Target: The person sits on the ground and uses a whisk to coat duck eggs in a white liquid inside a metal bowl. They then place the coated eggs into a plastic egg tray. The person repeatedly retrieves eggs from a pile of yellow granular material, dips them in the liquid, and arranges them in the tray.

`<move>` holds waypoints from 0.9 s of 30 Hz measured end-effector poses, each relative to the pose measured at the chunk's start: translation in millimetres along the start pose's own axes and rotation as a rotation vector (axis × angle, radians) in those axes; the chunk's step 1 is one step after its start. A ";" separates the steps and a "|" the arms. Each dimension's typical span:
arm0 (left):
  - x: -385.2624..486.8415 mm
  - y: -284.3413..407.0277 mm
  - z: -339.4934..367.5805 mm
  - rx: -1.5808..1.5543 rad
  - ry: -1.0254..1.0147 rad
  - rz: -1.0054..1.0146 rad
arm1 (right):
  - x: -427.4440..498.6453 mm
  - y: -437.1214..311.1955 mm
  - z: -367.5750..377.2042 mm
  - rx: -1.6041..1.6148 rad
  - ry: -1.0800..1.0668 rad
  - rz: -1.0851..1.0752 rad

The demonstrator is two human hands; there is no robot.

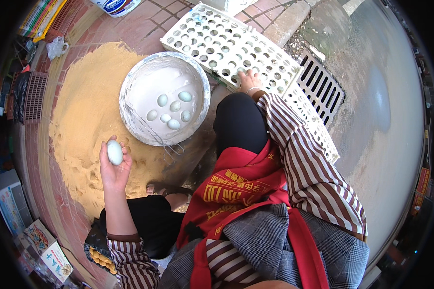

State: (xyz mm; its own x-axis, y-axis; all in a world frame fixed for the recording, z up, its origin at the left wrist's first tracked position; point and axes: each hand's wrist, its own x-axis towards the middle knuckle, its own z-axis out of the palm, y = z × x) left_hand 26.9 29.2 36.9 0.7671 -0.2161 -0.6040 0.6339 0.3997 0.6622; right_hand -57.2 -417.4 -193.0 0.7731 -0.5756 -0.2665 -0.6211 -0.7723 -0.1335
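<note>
My left hand [116,162] holds a pale blue-green egg [114,152] above a spread of yellow-brown powder [83,108]. My right hand [250,81] reaches into the near side of a white plastic egg crate [209,38]; its fingertips are at the round holes, and whether they grip an egg cannot be told. Eggs show in many of the holes. Between the hands stands a round basin [206,97] of thick pale grey paste [144,79]. Several eggs [175,106] lie in the paste. A wire whisk [171,150] leans over the basin's near rim.
A metal drain grate [320,85] lies beyond the crate at the right, with another white crate [325,139] beside it. A white bucket [117,7] stands at the top. Plastic baskets [35,97] line the left side. My knees and a sandalled foot [170,191] are close to the basin.
</note>
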 end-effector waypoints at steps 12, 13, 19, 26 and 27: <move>-17.8 3.8 -34.0 0.067 0.047 0.153 | 22.1 6.8 -19.0 0.193 -0.078 -0.079; -15.0 4.4 -32.1 0.073 0.030 0.159 | 24.6 10.8 -24.2 0.205 -0.089 -0.100; -3.6 2.3 -21.2 0.108 -0.016 0.120 | 31.2 40.1 -72.9 0.407 0.096 -0.252; 1.4 6.1 -22.0 0.061 0.004 0.098 | -55.4 94.1 -113.8 0.552 0.201 -0.320; 0.0 5.4 -21.3 0.058 -0.014 0.090 | -78.0 107.1 -116.1 0.552 0.227 -0.344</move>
State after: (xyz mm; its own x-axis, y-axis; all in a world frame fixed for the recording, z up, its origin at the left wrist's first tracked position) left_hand 28.2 50.4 31.0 0.8223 -0.1946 -0.5348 0.5667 0.3658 0.7382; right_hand -169.1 -486.4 -75.7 0.9085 -0.4108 0.0769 -0.2636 -0.7060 -0.6573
